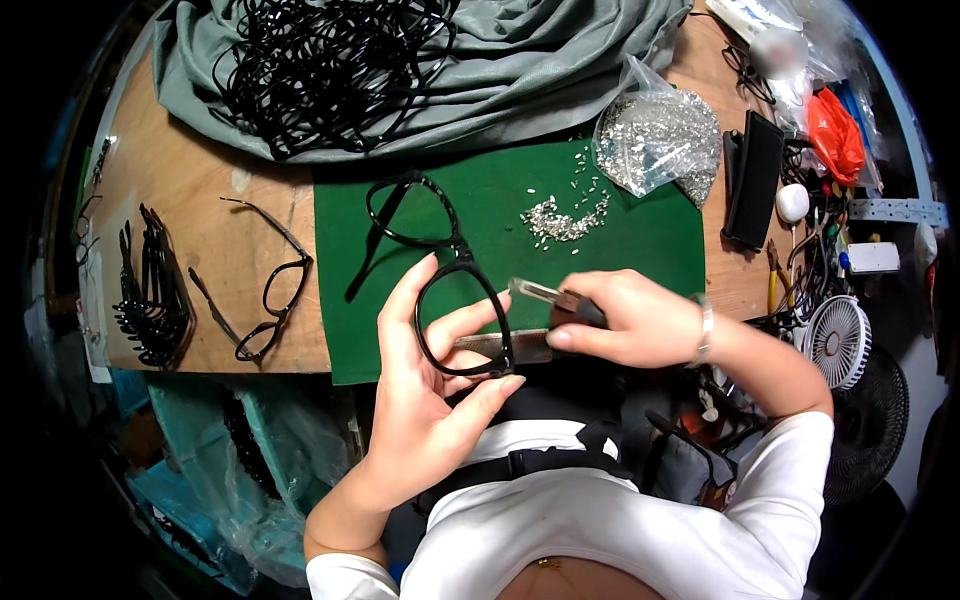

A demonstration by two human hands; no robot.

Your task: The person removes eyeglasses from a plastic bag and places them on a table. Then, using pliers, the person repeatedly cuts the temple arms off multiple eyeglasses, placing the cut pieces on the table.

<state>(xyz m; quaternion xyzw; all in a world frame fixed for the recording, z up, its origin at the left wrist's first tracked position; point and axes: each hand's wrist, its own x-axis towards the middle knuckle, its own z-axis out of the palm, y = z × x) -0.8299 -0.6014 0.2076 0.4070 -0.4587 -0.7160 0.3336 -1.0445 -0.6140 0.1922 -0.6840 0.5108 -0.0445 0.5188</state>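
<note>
My left hand [415, 405] is closed on a black eyeglass frame [463, 256], thumb and fingers around the nearer rim. The frame has no visible lenses, and a temple extends away to the left. In my right hand [640, 318] is a small tool with a dark handle and a metal tip [535, 290]. That tip points left, close to the nearer rim; whether they touch I cannot tell. Beyond both hands, small silvery pieces [560, 222] lie scattered on a green mat [640, 260]. A clear plastic bag [655, 140] full of similar pieces sits at the mat's far right.
A heap of black frames [325, 70] rests on grey cloth [520, 95] at the back. Further black frames [155, 290] and a single pair [284, 290] lie left on the wooden table [240, 185]. Rightward are a black case [755, 180], yellow-handled pliers [772, 290] and a white fan [838, 340].
</note>
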